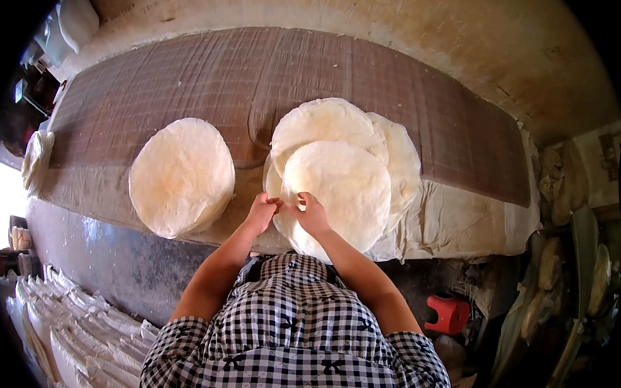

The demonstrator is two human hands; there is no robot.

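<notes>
A loose stack of thin, round, pale sheets lies on the bench in front of me, its top sheet [341, 186] slid toward me over the ones beneath [324, 120]. My left hand [263, 211] and my right hand [311, 211] meet at the near left edge of that top sheet, fingers pinched on its rim. A second neat pile of round sheets [181, 175] rests to the left, apart from both hands.
A brown woven mat [264, 78] covers the long bench, with a whitish cloth [464, 222] hanging over its front. Bagged white stacks [81, 336] line the floor at lower left. A small red stool [449, 313] stands lower right beside cluttered objects.
</notes>
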